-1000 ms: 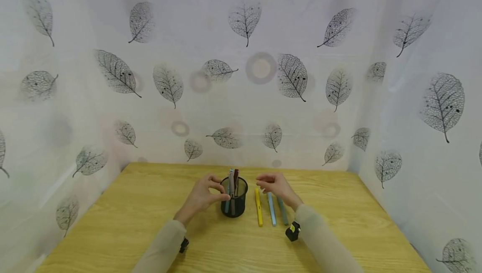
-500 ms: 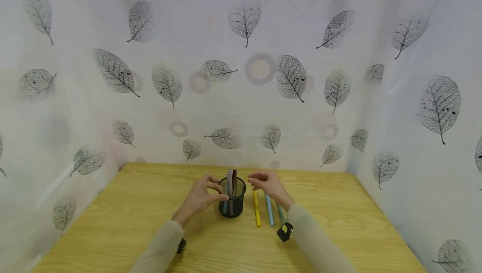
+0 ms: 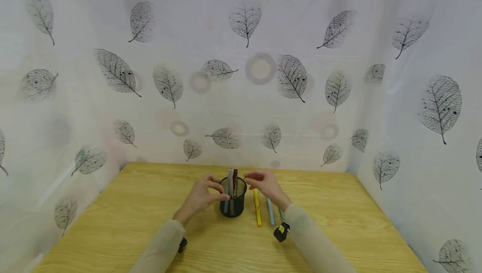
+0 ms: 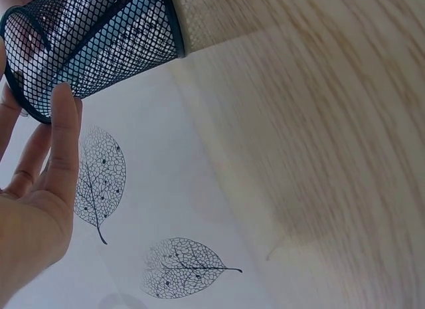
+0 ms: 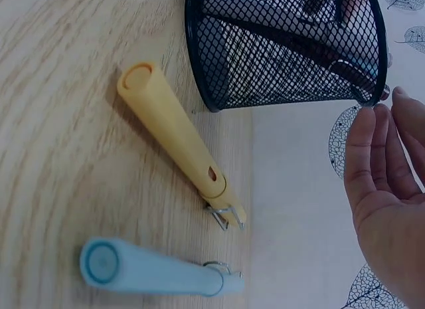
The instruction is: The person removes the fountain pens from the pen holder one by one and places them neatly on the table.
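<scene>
A black mesh pen holder [image 3: 232,207] stands upright on the table with several pens [image 3: 231,181] inside, among them a dark red one and a grey one. My left hand [image 3: 201,195] grips the holder at its rim from the left, the thumb [image 4: 64,116] lying against the mesh. On the other side, my right hand [image 3: 266,186] is beside the rim with nothing held; its fingertips are very near the rim, and contact is hard to tell. Below that hand lie a yellow pen [image 3: 257,208] and a light blue pen [image 3: 270,212].
A green pen [image 3: 280,213] lies right of the light blue one, mostly hidden by my right wrist and the black device on it. The wood table [image 3: 218,248] meets a leaf-print curtain [image 3: 241,110] at the back and along both sides.
My right hand has moved left, from above the pens on the table to beside the holder's rim. The left hand keeps its hold and the holder stays in place.
</scene>
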`<state>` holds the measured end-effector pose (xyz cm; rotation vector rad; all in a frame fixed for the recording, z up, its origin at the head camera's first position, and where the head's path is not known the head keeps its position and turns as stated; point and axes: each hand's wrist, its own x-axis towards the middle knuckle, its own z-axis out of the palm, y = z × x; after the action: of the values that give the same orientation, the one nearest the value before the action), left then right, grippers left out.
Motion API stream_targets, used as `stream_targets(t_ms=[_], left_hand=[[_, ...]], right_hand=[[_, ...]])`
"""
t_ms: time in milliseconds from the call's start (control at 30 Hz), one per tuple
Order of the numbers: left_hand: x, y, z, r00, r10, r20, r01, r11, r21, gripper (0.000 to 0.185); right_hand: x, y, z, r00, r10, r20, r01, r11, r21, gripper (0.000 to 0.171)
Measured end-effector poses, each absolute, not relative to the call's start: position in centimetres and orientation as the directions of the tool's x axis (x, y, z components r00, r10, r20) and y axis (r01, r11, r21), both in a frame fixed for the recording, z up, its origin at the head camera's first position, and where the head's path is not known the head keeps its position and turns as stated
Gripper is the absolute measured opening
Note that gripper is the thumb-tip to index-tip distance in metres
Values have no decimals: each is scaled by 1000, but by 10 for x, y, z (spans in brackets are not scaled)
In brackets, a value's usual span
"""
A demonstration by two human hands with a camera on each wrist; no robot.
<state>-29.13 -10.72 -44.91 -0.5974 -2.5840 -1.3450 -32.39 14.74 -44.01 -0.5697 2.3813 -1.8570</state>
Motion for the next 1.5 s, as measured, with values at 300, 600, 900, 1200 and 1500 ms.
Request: stream_targets(t_ms=[300,600,900,1200,1500], left_hand=[[-290,-108,-448,-906,283,316,421,510,750,15],[-291,-107,-450,-895,291,340,445,501,742,15],[-291,-107,-451,-894,302,332,446,513,734,14],[-292,-107,-449,-879,317,357,475,502,723,14],[-293,-108,-449,-885,296,359,465,521,716,14]], right_hand=[[-333,134,-451,-939,-297,174,-241,209,-948,35],[-339,125,-454,-948,-242,207,-264,233,-936,32],[-339,115,-460,-952,-235,196,-261,289,-921,34],[-337,110,-455,-959,-200,201,-252,273,-928,34],[-335,113,-447,-951,-172,257,-288,194,-938,31]])
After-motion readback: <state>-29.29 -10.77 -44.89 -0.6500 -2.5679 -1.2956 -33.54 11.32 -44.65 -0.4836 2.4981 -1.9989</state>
